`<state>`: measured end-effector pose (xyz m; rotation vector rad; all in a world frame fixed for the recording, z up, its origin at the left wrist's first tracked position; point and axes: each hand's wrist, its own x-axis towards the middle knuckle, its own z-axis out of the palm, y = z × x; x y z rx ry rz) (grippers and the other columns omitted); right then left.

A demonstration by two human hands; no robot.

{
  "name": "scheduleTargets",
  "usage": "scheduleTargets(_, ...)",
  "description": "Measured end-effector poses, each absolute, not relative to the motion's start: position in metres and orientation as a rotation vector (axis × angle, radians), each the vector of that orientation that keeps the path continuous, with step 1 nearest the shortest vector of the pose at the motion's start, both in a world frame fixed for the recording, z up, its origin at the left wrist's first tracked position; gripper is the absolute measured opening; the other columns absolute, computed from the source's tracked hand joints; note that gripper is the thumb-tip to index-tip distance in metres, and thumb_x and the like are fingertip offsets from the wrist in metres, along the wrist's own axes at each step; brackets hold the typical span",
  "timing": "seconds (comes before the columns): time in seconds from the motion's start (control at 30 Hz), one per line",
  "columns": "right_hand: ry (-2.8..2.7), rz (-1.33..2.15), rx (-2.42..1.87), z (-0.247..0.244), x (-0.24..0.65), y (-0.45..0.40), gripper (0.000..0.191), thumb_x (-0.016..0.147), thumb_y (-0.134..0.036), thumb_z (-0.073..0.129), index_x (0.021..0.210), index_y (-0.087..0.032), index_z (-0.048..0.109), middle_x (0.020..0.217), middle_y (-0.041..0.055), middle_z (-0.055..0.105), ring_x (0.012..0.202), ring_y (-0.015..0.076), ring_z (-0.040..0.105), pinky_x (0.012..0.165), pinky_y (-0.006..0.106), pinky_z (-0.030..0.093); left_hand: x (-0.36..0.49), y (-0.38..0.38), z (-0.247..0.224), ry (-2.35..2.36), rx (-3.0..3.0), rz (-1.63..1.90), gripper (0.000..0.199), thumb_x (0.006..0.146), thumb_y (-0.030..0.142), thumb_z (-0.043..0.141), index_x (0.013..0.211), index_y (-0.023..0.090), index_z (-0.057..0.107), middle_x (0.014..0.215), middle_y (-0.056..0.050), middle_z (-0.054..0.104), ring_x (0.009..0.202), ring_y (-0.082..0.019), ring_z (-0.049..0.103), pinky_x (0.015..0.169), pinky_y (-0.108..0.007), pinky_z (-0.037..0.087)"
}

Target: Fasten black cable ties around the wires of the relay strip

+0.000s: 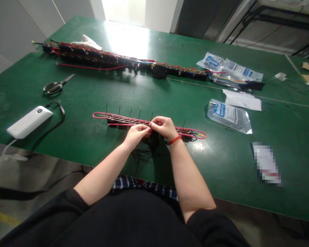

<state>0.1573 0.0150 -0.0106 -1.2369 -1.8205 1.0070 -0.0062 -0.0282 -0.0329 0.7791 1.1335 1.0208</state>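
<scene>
A long dark battery bundle (118, 120) with red wire looped at both ends lies across the table in front of me. Thin black cable ties (131, 112) stand up along it. At its middle my left hand (137, 134) and my right hand (165, 126) meet, fingertips pinched together at the bundle's near side. Both appear closed on a cable tie there, though the fingers mostly hide it. A red beaded bracelet (174, 140) circles my right wrist. Loose black cable ties (141, 156) lie in a pile just below my hands.
Across the back of the green table (98, 91) lies a longer wired battery assembly (105, 60). Scissors (57, 85) and a white power bank (30, 121) with a black cable are at left. Silver packets (230, 116) and white paper (243, 99) lie at right.
</scene>
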Motion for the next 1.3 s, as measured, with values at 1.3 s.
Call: scheduleTargets(1.3,-1.865,1.074,-1.248,-0.0065,0.1577,0.0161,0.027,0.083,-0.032,0.057,0.07,-0.017,0.076,0.07,0.0045,0.074,0.068,0.0174,0.066,0.066,0.026,0.048,-0.0063,-0.0281,-0.0333,1.158,0.791,1.029,0.048,0.059,0.052,0.089,0.081,0.012,0.076,0.074,-0.007,0.074,0.068,-0.015,0.068,0.068,-0.028,0.056)
